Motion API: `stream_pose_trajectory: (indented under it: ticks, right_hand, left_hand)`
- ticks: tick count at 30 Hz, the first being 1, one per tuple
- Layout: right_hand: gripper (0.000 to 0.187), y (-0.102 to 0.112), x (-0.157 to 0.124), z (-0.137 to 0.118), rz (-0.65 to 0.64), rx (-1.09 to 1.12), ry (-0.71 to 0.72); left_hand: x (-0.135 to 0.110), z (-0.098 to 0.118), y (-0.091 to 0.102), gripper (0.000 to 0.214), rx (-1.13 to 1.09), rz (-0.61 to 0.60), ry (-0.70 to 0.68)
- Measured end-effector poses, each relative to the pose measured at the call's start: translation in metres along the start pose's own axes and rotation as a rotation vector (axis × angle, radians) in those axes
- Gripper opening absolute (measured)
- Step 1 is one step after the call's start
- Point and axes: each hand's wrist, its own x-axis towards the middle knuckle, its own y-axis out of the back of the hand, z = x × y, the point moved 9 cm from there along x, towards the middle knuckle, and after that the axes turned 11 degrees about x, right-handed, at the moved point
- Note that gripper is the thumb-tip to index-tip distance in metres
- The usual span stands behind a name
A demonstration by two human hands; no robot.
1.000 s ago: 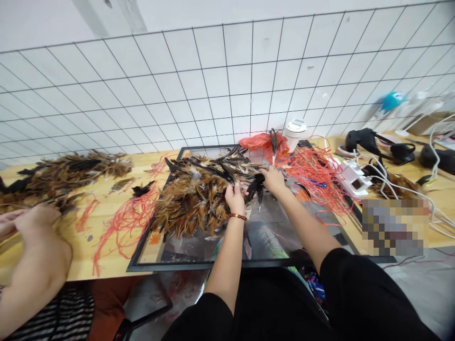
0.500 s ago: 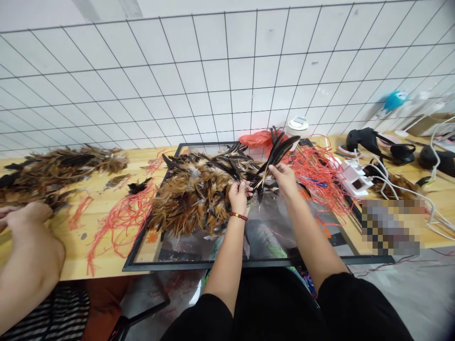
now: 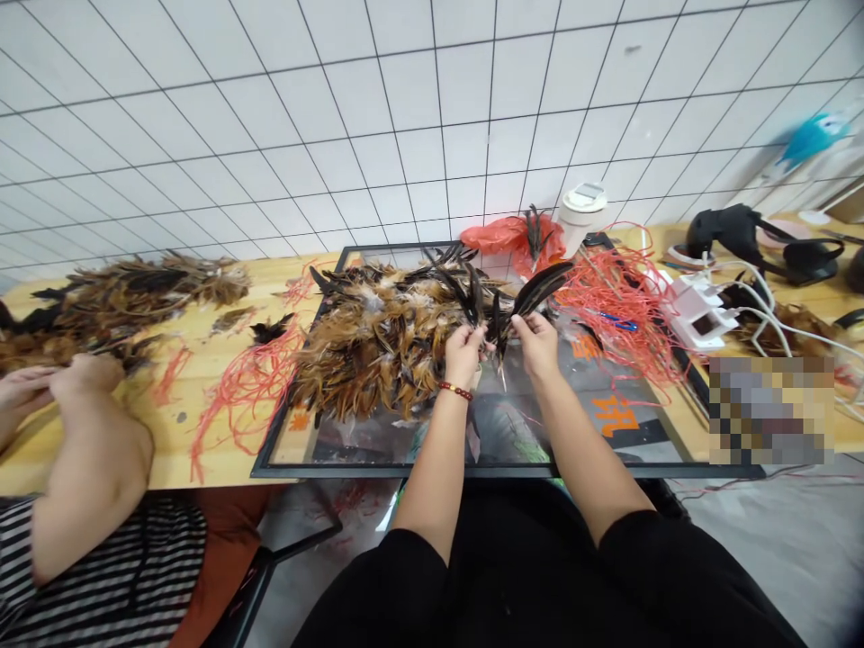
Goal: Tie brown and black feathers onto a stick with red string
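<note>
My left hand [image 3: 464,355], with a beaded bracelet at its wrist, pinches the lower ends of dark feathers [image 3: 467,290] that fan upward. Facing it, my right hand [image 3: 538,344] grips other long black feathers [image 3: 544,285] slanting up to the right. Between the two hands a few dark feathers hang with pale quills pointing down; which hand holds them I cannot tell. A large heap of brown and black feathers [image 3: 374,355] lies just left of my left hand. Under everything is a clear panel with a black frame [image 3: 418,471].
Tangled pink-red plastic strips lie right [image 3: 611,306] and left [image 3: 247,391]. Behind my hands are a red plastic bag [image 3: 492,236] and a white lidded cup [image 3: 581,216]. White adapters with cables [image 3: 698,315] stand right. A co-worker's hands [image 3: 81,373] work beside another feather pile [image 3: 148,292].
Feathers that crossed together between my hands now show as two spread groups, one at each hand. My right hand has turned somewhat, and the camera view has shifted.
</note>
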Motion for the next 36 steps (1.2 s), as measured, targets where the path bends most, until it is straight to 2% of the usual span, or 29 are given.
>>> stream_pose_trajectory:
  ticks: [2,4,9,13,17,21,27,33,36]
  right_hand:
    - [0.030,0.014,0.004,-0.008,0.085,-0.002,0.069]
    - [0.031,0.025,0.009,-0.010,0.136,0.001,0.078]
    - [0.034,0.034,0.017,0.004,0.178,0.206,-0.100]
    - [0.028,0.029,0.018,0.000,0.137,0.387,-0.117]
    - [0.034,0.030,0.019,-0.005,0.133,0.575,-0.140]
    - [0.042,0.024,0.015,-0.006,0.088,0.464,-0.130]
    - [0.032,0.003,0.003,-0.011,-0.009,0.193,-0.014]
    - [0.030,0.007,0.005,-0.017,0.015,0.127,0.088]
    - [0.029,0.006,0.005,-0.016,-0.007,0.093,0.089]
  left_hand:
    - [0.001,0.005,0.017,0.017,-0.009,0.164,-0.076]
    - [0.001,0.009,0.022,0.020,-0.052,0.210,-0.117]
    - [0.000,0.009,0.013,0.028,-0.164,0.106,-0.066]
    - [-0.002,0.005,0.011,0.026,-0.152,0.090,0.012]
    - [-0.004,0.000,0.005,0.022,-0.116,0.036,0.084]
    - [-0.009,-0.004,-0.005,0.014,-0.075,-0.040,0.150]
    - [-0.016,-0.010,-0.018,0.013,0.037,-0.166,0.233]
    - [-0.021,-0.013,-0.027,0.015,0.130,-0.277,0.254]
    - [-0.023,-0.016,-0.030,0.014,0.143,-0.312,0.257]
